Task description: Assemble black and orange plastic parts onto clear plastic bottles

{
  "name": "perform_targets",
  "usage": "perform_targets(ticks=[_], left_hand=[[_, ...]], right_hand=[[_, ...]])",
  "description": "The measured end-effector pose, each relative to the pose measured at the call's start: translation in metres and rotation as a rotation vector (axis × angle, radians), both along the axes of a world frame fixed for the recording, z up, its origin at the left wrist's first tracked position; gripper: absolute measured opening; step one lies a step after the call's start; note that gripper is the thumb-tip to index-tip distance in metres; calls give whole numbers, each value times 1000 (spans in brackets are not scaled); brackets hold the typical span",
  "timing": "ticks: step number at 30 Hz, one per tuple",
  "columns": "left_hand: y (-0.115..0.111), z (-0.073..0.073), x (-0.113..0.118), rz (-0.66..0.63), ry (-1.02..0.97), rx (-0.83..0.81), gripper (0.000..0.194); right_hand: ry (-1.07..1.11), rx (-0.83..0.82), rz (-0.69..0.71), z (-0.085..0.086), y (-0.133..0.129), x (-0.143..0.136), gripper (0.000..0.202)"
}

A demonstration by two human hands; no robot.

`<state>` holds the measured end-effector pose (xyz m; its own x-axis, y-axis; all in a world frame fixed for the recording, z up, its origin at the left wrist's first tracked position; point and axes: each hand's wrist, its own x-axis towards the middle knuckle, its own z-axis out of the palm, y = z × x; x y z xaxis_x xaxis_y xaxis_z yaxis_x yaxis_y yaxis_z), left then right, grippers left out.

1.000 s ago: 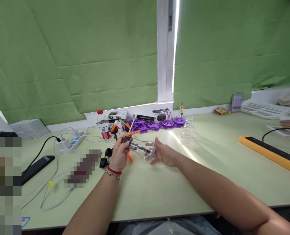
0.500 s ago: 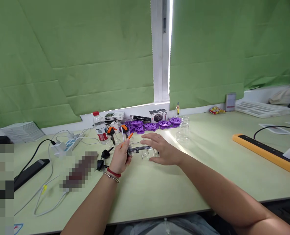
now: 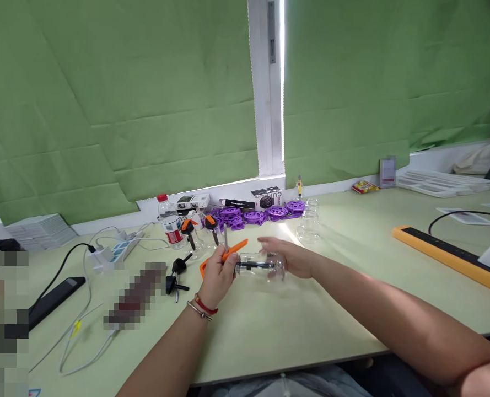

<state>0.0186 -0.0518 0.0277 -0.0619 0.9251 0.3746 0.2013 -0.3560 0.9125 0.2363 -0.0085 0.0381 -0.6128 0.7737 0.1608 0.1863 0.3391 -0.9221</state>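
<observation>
My left hand (image 3: 219, 275) is wrapped round the top end of a clear glass bottle (image 3: 265, 266), where an orange lever (image 3: 235, 250) and a thin metal spout stick out. The bottle lies on its side in the air above the table, with a dark rod inside it. Behind the bottle's far end is my right hand (image 3: 288, 255), its fingers stretched and apart, blurred; whether it touches the glass cannot be made out. Two glass bottles with black and orange tops (image 3: 188, 227) stand beyond my left hand.
Purple round parts (image 3: 245, 216) line the back of the table (image 3: 311, 325), near small boxes and a red-capped bottle (image 3: 170, 223). Stacked clear glass (image 3: 310, 223) stands right of centre. Black parts (image 3: 176, 275), cables and a power strip (image 3: 123, 248) lie left; an orange-black bar (image 3: 447, 256) lies right.
My left hand has moved right with the bottle, and the orange lever shows more fully. My right hand has shifted right, to behind the bottle's far end. The view has tilted slightly.
</observation>
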Motion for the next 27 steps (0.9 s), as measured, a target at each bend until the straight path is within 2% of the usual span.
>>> perform_targets(ticks=[1, 2, 3, 5, 7, 8, 10, 11, 12, 13, 15, 17, 20, 22, 24, 27], left_hand=[[-1, -1, 1, -11, 21, 12, 30], [-1, -2, 3, -14, 38, 8, 29], [-1, -2, 4, -8, 46, -11, 30], [-1, -1, 8, 25, 35, -87, 34], [0, 0, 12, 66, -20, -204, 40], [1, 1, 13, 78, -63, -274, 42], [2, 2, 12, 83, -151, -412, 45], [3, 3, 10, 80, -190, -460, 45], [4, 3, 8, 78, -223, -484, 45], [5, 3, 5, 73, -248, -480, 45], [6, 3, 1, 75, -275, -414, 43], [8, 3, 0, 93, -264, -343, 42], [11, 2, 1, 136, -230, -310, 41], [12, 1, 1, 148, -226, -315, 40], [13, -1, 0, 152, -223, -320, 39], [15, -3, -2, 135, -207, -335, 38]], right_hand=[[-60, -52, 44, 0, 0, 0, 54], [-120, -19, 75, 0, -1, 0, 54], [-169, 100, 75, 0, -4, 1, 57], [-232, 486, 2, 2, -13, 2, 63], [-274, 832, -41, 4, -23, 4, 55], [-294, 941, -29, 4, -28, 6, 46], [-331, 1035, 35, 0, -33, 15, 36], [-342, 1041, 43, -4, -33, 23, 35], [-340, 1047, -6, -9, -31, 32, 35], [-324, 1046, -121, -15, -28, 42, 33], [-263, 1018, -438, -30, -18, 66, 30], [-230, 852, -710, -47, -5, 90, 41], [-179, 465, -944, -72, 13, 117, 56], [-132, 304, -1016, -85, 23, 125, 63], [-137, 279, -1028, -93, 30, 127, 67], [-189, 270, -975, -98, 37, 124, 69]])
